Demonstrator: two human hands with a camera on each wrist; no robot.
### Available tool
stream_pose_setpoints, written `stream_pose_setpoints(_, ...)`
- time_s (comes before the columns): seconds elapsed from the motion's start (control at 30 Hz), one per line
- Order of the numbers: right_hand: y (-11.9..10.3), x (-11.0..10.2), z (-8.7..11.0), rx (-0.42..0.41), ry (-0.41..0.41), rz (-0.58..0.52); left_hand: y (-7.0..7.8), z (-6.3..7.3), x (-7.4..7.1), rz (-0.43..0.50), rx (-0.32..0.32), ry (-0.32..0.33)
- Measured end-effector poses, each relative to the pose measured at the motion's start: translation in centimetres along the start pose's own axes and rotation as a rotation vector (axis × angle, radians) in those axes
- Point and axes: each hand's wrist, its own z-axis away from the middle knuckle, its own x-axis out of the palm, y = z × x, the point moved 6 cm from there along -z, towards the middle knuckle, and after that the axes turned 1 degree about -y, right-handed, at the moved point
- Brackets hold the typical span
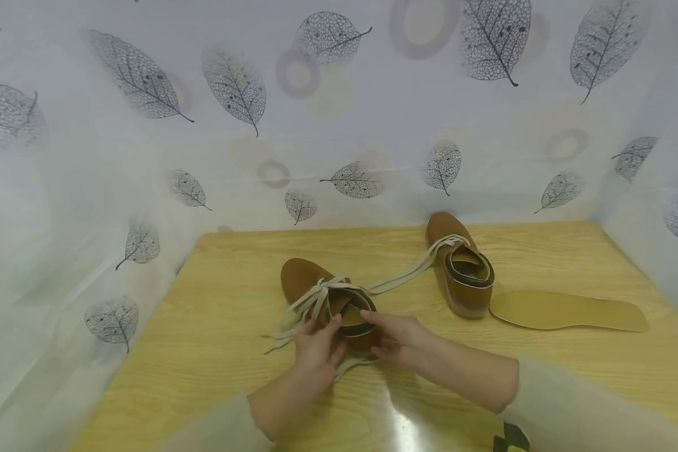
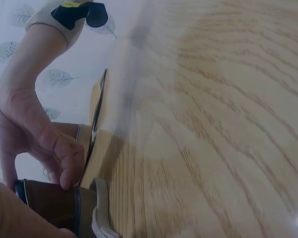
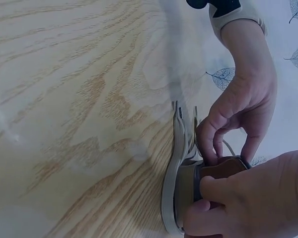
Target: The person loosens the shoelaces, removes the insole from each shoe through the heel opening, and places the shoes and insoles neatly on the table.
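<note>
The near shoe [image 1: 344, 304] sits on the table [image 1: 215, 301], left of the far shoe [image 1: 469, 294], its toe [image 1: 304, 276] pointing away from the grip. Its heel [image 1: 363, 342] is between the left hand [image 1: 316, 351] and the right hand [image 1: 401, 339], and these 2 pinch it from opposite sides. An insole [image 1: 576, 311] lies just right of the far shoe

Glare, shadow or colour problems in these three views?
Head: tabletop looks yellowish, with white glare near the bottom edge. Left wrist: cooler cast, soft grey band across the tabletop, small glare at lower right, shoe dim. Right wrist: also bluish, similar band, faint glare at the left edge.
</note>
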Motion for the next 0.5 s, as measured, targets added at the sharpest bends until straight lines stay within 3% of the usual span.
stream_pose_setpoints(0.3, -0.4, -0.5, 0.3, -0.019, 0.075, -0.025, -0.8, 0.4, 1.2, 0.059, -0.004, -0.016)
stream_pose_setpoints(0.4, -0.5, -0.7, 0.3, -0.033, 0.089, -0.039, -0.9, 0.5, 1.3, -0.022, 0.037, 0.019)
stream_pose_setpoints(0.5, -0.6, -0.9, 0.3, -0.038, 0.108, -0.04, -0.9, 0.3, 0.8, -0.159, 0.114, 0.12)
